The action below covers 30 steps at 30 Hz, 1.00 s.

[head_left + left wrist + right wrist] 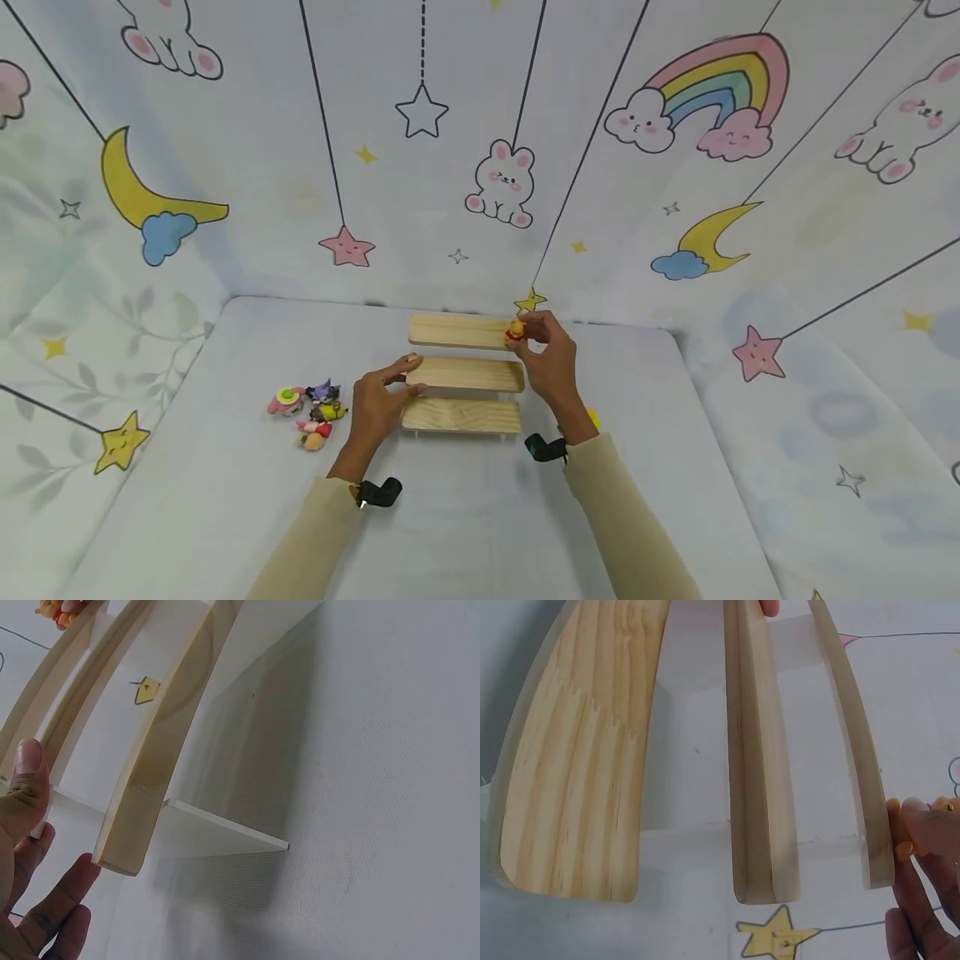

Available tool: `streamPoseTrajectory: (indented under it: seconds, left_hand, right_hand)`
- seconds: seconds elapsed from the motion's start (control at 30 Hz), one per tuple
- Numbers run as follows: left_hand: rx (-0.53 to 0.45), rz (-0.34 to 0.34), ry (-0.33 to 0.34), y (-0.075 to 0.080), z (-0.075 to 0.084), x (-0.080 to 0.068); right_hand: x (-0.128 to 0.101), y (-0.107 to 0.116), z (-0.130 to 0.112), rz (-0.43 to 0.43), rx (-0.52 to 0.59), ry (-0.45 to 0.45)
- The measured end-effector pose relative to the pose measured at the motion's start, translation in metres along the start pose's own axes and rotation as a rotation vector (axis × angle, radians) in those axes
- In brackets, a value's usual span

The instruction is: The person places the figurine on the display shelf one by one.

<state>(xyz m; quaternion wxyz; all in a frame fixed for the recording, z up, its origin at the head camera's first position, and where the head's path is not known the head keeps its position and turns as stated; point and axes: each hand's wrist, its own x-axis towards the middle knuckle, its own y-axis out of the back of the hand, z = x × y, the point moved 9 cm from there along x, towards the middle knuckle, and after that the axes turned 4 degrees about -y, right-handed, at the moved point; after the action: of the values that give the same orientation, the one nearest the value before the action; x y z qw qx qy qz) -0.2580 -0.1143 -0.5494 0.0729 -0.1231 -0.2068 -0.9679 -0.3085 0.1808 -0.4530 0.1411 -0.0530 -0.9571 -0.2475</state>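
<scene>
A three-tier display stand (465, 375) of pale wooden boards on white side supports stands mid-table in the head view. My left hand (377, 400) grips the left end of its middle board (90, 682), thumb on one side and fingers on the other. At the right end of the top board (457, 331), my right hand (553, 358) pinches a small orange-yellow bear figurine (516, 330) in a red top. The figurine touches or nearly touches that board; the right wrist view shows it partly hidden behind the thumb. The lowest board (461, 417) carries nothing.
Several small colourful figurines (315, 412) lie in a group left of the stand. Something yellow (593, 418) is mostly hidden behind the right wrist. A white cloth backdrop (420, 192) with cartoon drawings rises behind the white-covered table (465, 517).
</scene>
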Motion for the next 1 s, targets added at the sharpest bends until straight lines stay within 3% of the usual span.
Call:
streamPoseTrajectory:
  seconds: [0.6, 1.0]
  left_hand:
    - [0.016, -0.005, 0.011, 0.003, 0.001, -0.002]
    - [0.025, -0.012, 0.027, 0.002, 0.000, 0.001]
  right_hand:
    - [-0.003, 0.003, 0.003, 0.023, -0.026, 0.010]
    - [-0.016, 0.036, 0.013, 0.095, 0.004, -0.009]
